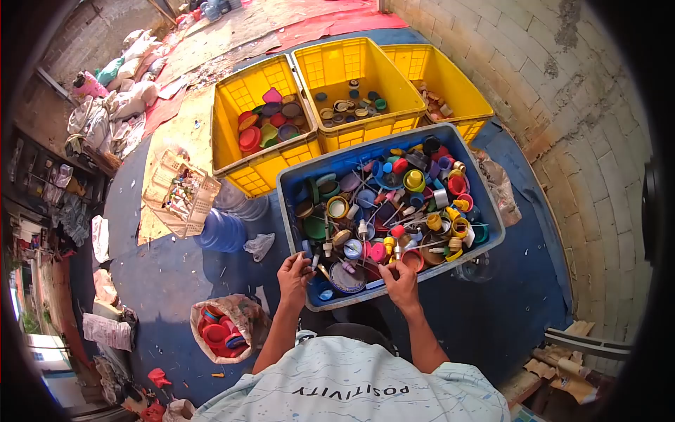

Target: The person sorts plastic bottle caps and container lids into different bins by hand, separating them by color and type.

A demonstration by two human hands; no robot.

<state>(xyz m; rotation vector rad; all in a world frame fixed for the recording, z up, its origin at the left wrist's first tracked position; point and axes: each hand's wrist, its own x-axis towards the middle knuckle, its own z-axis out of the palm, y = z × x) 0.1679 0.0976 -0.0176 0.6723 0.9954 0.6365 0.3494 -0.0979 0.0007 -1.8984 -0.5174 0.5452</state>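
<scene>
A blue tub in front of me is heaped with plastic caps, lids and pump tops with thin stems. My left hand is at the tub's near left rim, its thumb and fingers pinched together; what they hold is too small to name. Over the near edge of the heap, my right hand is closed, fingertips together beside a thin pale stem. Close to those fingertips lies a small red-topped cap. A large round lid rests in the tub between my hands.
Three yellow crates with sorted caps stand behind the tub. To the left are a sack of red lids, a beige basket and a blue water jug. A block wall rises on the right.
</scene>
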